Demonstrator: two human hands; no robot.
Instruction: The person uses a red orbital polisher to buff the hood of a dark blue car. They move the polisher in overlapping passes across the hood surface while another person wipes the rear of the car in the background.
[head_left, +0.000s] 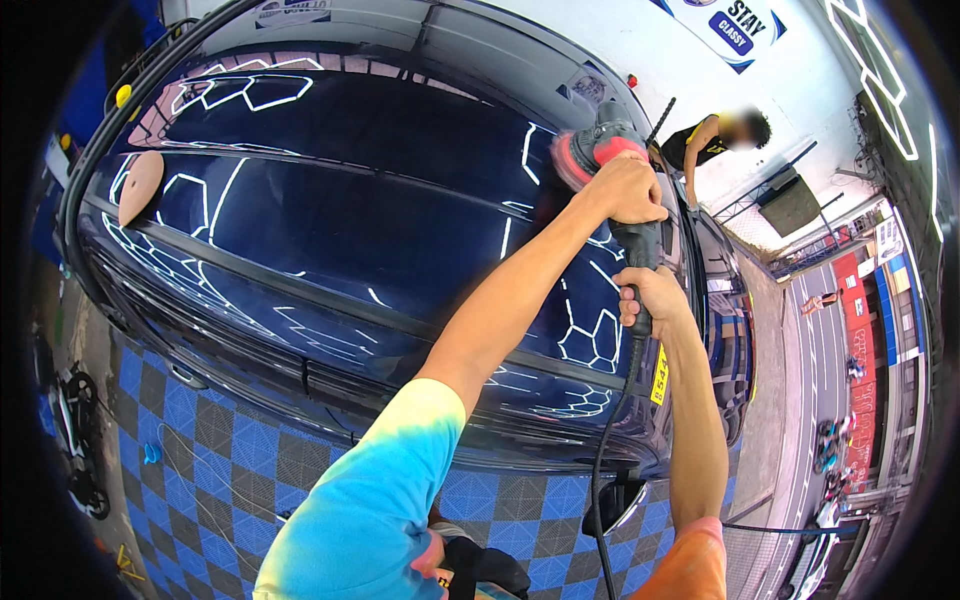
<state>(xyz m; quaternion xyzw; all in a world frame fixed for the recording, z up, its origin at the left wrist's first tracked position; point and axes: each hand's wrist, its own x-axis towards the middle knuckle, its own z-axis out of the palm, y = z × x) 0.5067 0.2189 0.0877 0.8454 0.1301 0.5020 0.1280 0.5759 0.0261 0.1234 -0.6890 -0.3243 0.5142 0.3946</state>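
Observation:
A red and black electric polisher (615, 142) rests with its round pad (570, 161) against the dark blue roof of a car (337, 202), near the roof's right end. My left hand (628, 187) grips the polisher's body just behind the head. Lower down, my right hand (654, 296) is closed around the black rear handle. From that handle a black power cord (611, 442) hangs down past the side of the car. A round tan pad (141, 187) lies on the roof's far left part.
Beyond the polisher, another person (701, 146) leans at the car's far side. A side mirror (615, 502) sticks out below the cord. Blue and grey floor tiles (247, 480) carry a thin cable. A street with vehicles shows at the right.

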